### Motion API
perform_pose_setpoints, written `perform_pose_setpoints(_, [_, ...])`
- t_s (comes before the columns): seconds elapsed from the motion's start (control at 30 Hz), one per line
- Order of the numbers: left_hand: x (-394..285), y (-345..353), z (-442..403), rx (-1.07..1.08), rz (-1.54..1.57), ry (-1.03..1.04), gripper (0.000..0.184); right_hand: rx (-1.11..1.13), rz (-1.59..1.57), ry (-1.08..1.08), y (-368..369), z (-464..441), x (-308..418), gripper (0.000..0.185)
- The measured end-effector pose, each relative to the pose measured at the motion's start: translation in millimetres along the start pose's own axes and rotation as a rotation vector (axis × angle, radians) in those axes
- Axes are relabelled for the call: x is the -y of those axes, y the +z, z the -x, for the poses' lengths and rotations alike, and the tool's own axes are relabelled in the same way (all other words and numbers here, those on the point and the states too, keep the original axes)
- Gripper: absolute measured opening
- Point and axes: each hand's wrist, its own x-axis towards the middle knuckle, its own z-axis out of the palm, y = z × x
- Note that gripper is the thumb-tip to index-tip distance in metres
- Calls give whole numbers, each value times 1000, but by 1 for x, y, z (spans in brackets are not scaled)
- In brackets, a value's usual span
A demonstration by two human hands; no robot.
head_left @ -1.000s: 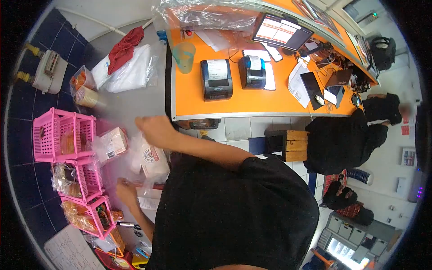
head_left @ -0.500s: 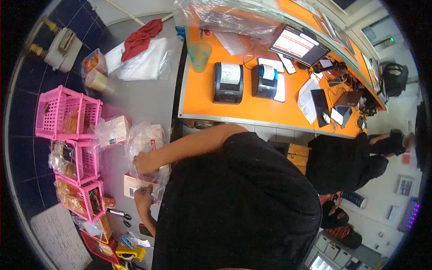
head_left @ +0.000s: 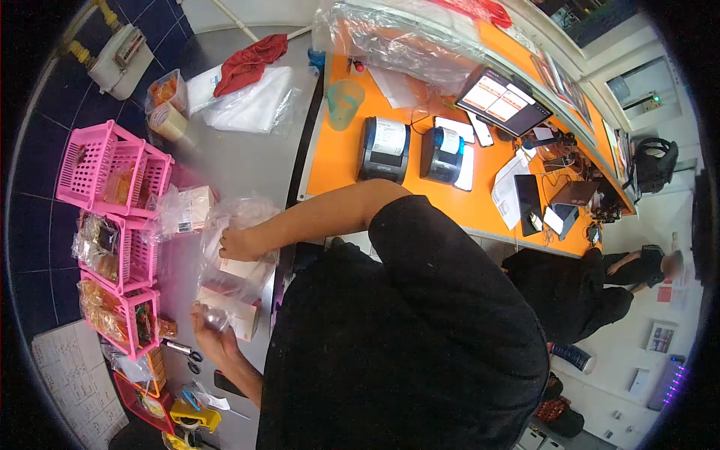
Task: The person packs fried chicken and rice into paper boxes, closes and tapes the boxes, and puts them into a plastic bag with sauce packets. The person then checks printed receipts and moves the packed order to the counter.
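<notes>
A clear plastic bag [head_left: 259, 212] is spread over the grey counter in front of me, around and over white cartons. Upper in the picture, my right hand [head_left: 238, 244] is closed on the bag's film above a pale carton. My left hand [head_left: 216, 334], lower down, has its fingers bent around the film at the corner of a white and red box [head_left: 241, 313]. How far the box sits inside the bag is hard to tell. Beyond my right hand stands another wrapped carton [head_left: 196, 208] with a label.
Pink baskets [head_left: 112, 169] of packets line the wall. Scissors [head_left: 193, 360], a dark phone [head_left: 227, 384] and a yellow tape dispenser [head_left: 196, 416] lie near my left arm. An orange desk [head_left: 330, 165] holds receipt printers [head_left: 384, 150] and a monitor [head_left: 504, 97]. People in black stand behind.
My left hand has moved away from my body to the box's far corner, with film spread over the box. My right hand still grips the bag. The camera view has shifted slightly.
</notes>
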Motion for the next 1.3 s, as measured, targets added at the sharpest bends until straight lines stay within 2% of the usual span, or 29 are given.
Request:
perform_pose_setpoints(0.03, [-11,1,4,211,52,-91,16,40,10,40,-8,2,1,58])
perform_pose_setpoints(0.13, [-19,23,12,146,30,-75,16,100,13,128,-33,6,10,63])
perform_pose_setpoints(0.17, [-22,5,2,349,92,-158,18,86,2,146,-41,13,12,65])
perform_pose_setpoints(0.2, [-21,26,15,192,50,-98,18,74,-9,166,-45,17,12,66])
perform_pose_setpoints(0.27, [-20,85,49,-122,-39,16,17,-108,52,173,-38,24,11,51])
perform_pose_setpoints(0.3, [-16,79,46,-10,-83,-13,19,-200,84,174,-35,26,10,44])
perform_pose_setpoints(0.37, [5,53,33,204,-171,-68,22,-37,20,221,-45,32,8,59])
perform_pose_setpoints(0.4, [23,46,24,169,-248,-40,27,44,-8,242,-54,36,8,67])
perform_pose_setpoints(0.47, [55,13,-2,101,-255,-10,27,126,-69,221,-45,26,7,62])
perform_pose_setpoints(0.57, [43,4,-23,19,-70,-33,19,142,8,173,-50,38,8,51])
perform_pose_setpoints(0.7, [19,29,-13,40,-72,96,18,96,47,178,-50,56,4,48])
perform_pose_setpoints(0.77, [10,78,29,108,-207,151,18,11,-38,237,-29,57,-7,48])
perform_pose_setpoints(0.8, [2,108,54,-61,-173,93,17,-34,-91,254,-23,57,-6,49])
perform_pose_setpoints(0.83, [-1,98,51,126,-43,18,17,-68,-142,270,-22,56,-7,49])
perform_pose_setpoints(0.87, [-6,113,59,14,0,7,16,-82,-184,282,-26,58,-7,49])
perform_pose_setpoints(0.9, [-2,118,62,-79,13,24,24,-62,-205,279,-33,59,-5,50])
perform_pose_setpoints(0.93, [-4,103,59,239,164,-59,26,-23,-200,276,-42,59,1,50])
perform_pose_setpoints(0.97, [-6,99,58,356,244,-141,31,60,-139,275,-65,60,4,51])
perform_pose_setpoints(1.0, [-9,106,67,333,190,-103,33,141,-78,267,-89,61,6,52])
perform_pose_setpoints(1.1, [-25,150,87,291,71,9,39,224,169,251,-99,50,21,53])
perform_pose_setpoints(1.17, [-34,164,83,274,68,112,45,237,157,240,-97,38,25,52])
perform_pose_setpoints(1.27, [-60,140,69,373,42,245,51,271,127,244,-86,30,27,54])
perform_pose_setpoints(1.3, [-70,138,73,340,-1,233,54,254,129,250,-80,33,28,53])
